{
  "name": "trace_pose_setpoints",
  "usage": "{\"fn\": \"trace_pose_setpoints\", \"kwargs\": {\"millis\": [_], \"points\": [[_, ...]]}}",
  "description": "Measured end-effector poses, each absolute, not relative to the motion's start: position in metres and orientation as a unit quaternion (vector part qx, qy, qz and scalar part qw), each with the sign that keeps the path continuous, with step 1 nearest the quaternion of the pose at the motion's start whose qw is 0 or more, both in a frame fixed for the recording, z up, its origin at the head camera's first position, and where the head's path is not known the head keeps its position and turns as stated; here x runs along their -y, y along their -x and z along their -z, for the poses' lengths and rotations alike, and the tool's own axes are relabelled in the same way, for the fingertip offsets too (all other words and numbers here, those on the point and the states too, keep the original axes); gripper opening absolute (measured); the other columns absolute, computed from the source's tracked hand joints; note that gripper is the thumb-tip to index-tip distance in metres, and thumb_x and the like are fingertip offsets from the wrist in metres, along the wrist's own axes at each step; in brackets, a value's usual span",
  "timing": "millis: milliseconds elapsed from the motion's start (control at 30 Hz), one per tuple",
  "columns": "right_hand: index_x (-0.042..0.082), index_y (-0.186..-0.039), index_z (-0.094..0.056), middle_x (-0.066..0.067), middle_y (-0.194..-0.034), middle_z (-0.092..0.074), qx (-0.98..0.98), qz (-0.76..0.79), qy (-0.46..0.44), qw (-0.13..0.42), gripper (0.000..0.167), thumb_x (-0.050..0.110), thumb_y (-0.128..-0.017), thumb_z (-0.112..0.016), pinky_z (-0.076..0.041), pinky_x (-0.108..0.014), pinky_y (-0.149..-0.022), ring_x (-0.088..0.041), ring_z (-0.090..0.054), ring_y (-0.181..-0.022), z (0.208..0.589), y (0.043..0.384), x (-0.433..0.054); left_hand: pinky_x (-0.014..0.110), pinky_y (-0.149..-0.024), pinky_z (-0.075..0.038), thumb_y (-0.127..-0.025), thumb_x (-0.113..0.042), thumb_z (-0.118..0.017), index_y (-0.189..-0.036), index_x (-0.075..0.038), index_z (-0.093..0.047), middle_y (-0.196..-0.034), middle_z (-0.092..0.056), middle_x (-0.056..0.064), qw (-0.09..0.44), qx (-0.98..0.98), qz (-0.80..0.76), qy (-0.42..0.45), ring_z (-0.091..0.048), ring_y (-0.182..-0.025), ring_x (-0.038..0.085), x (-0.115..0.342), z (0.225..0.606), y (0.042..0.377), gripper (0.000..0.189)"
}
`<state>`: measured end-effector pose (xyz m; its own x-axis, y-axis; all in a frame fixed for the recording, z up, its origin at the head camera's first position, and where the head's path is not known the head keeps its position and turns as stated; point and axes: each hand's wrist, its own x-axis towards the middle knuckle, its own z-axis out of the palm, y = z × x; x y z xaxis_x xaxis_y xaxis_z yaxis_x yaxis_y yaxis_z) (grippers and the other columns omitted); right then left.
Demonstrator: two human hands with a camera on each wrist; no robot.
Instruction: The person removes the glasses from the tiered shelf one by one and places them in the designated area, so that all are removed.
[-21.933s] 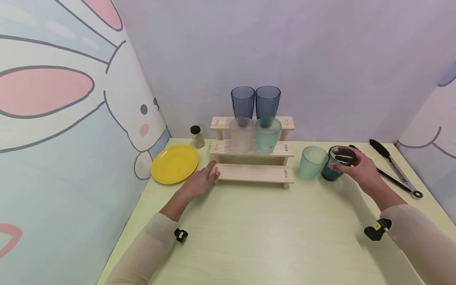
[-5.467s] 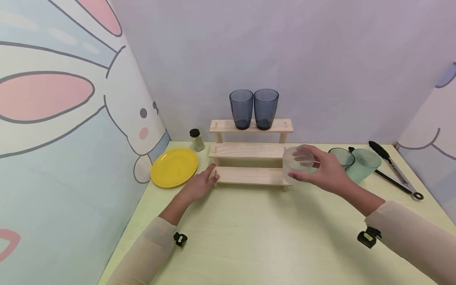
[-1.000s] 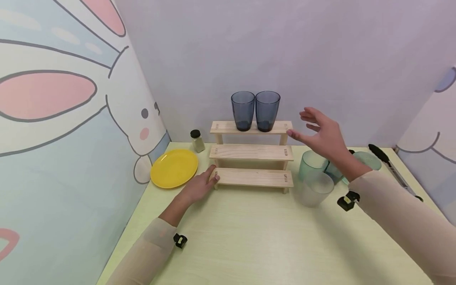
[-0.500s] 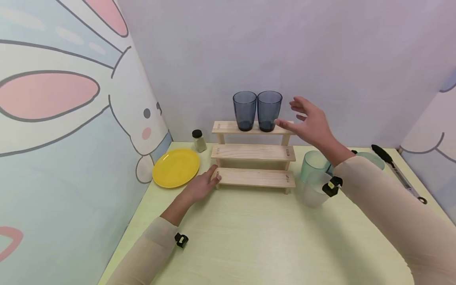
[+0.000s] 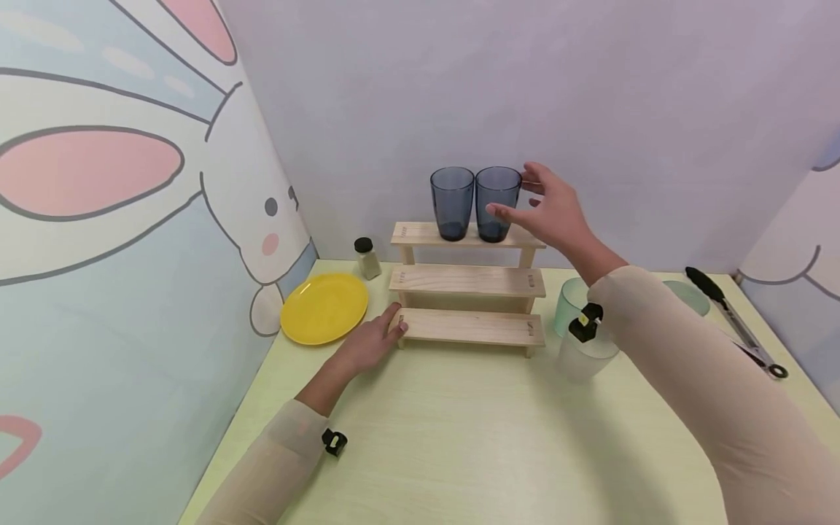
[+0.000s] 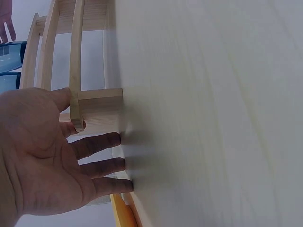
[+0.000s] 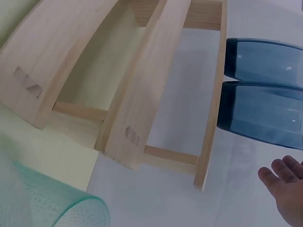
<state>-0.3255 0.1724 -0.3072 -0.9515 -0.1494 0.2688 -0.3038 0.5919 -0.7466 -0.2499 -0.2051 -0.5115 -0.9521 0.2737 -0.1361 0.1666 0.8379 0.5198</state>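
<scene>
Right hand: relaxed, fingers bent a little and holding nothing; the right hand (image 5: 554,211) hovers around the right blue tumbler (image 5: 492,189), thumb in front, with a gap showing in the right wrist view
Blue pair: right tumbler and left blue tumbler (image 5: 453,205) upright, side by side on the top tier
Left hand: the left hand (image 5: 369,344) pinches the left end of the bottom tier of the three-tier wooden rack (image 5: 469,326) between thumb and index finger; other fingers spread
Right of rack: frosted clear tumbler (image 5: 582,359) before a pale green tumbler (image 5: 568,310), both partly behind the sleeve; black-tipped tongs (image 5: 733,312) farther right
Left of rack: yellow plate (image 5: 324,310); black-capped jar (image 5: 369,264) just beside it
</scene>
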Motion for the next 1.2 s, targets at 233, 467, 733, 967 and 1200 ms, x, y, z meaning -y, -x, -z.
{"fn": "trace_pose_setpoints", "kwargs": {"millis": [233,467,733,967,1200], "points": [[0.017,-0.177,-0.026,-0.010,-0.179,-0.039,0.886,-0.442,-0.111,0.085,0.121,0.071,-0.087,-0.085,-0.039,-0.061,-0.130,-0.034,-0.044,-0.163,0.307,0.335,-0.159,0.064,-0.120,-0.049,-0.115,-0.070,-0.029,-0.176,-0.015,-0.027,-0.165,-0.055,0.027,0.097,-0.956,-0.250,-0.119,-0.060,-0.146,0.050,0.200,0.493,0.237,0.083],[0.015,-0.176,-0.029,-0.008,-0.172,-0.049,0.872,-0.473,-0.094,0.077,0.119,0.068,-0.087,-0.087,-0.041,-0.055,-0.130,-0.031,-0.046,-0.159,0.310,0.340,-0.149,0.062,-0.125,-0.045,-0.118,-0.058,-0.037,-0.178,-0.015,-0.024,-0.169,-0.051,0.022,0.107,-0.957,-0.251,-0.100,-0.056,-0.152,0.045,0.192,0.479,0.228,0.074],[0.016,-0.173,-0.035,-0.009,-0.168,-0.053,0.854,-0.509,-0.079,0.075,0.110,0.062,-0.088,-0.089,-0.044,-0.049,-0.129,-0.028,-0.051,-0.155,0.312,0.344,-0.141,0.063,-0.120,-0.049,-0.116,-0.068,-0.032,-0.177,-0.016,-0.026,-0.166,-0.054,0.025,0.104,-0.953,-0.261,-0.116,-0.061,-0.146,0.047,0.197,0.487,0.233,0.080],[0.017,-0.168,-0.043,-0.010,-0.160,-0.060,0.848,-0.518,-0.072,0.085,0.099,0.058,-0.091,-0.088,-0.047,-0.047,-0.126,-0.026,-0.054,-0.151,0.316,0.343,-0.141,0.059,-0.120,-0.051,-0.111,-0.077,-0.030,-0.178,-0.022,-0.024,-0.167,-0.055,0.018,0.097,-0.955,-0.253,-0.118,-0.063,-0.146,0.041,0.205,0.512,0.246,0.087],[0.020,-0.168,-0.045,-0.008,-0.159,-0.062,0.844,-0.523,-0.069,0.091,0.096,0.056,-0.091,-0.089,-0.050,-0.047,-0.124,-0.025,-0.057,-0.148,0.317,0.343,-0.142,0.063,-0.118,-0.051,-0.112,-0.076,-0.030,-0.178,-0.019,-0.025,-0.167,-0.054,0.023,0.104,-0.954,-0.257,-0.117,-0.062,-0.145,0.047,0.202,0.508,0.248,0.087]]}}
